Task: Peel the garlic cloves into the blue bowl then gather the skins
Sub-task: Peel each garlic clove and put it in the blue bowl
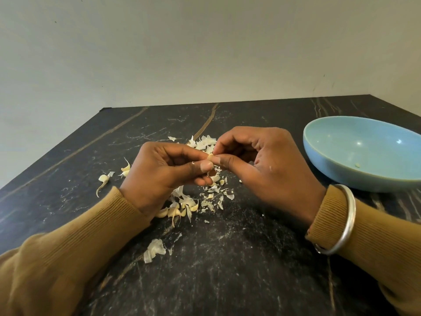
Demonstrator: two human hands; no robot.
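both hands (210,161) pinch one garlic clove (209,156) between their fingertips above the skins (205,197).

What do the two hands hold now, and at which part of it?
One small garlic clove, pinched from both sides: the left hand pinches its left end, the right hand its right end. Fingertips hide most of it.

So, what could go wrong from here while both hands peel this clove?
1. The small pale garlic clove is pinched only by fingertips of the left hand and right hand; it may slip into the papery white skins, not the round light blue bowl.
2. The skins lie scattered on the dark marble table; a mustard knit sleeve could sweep the stray ones further.
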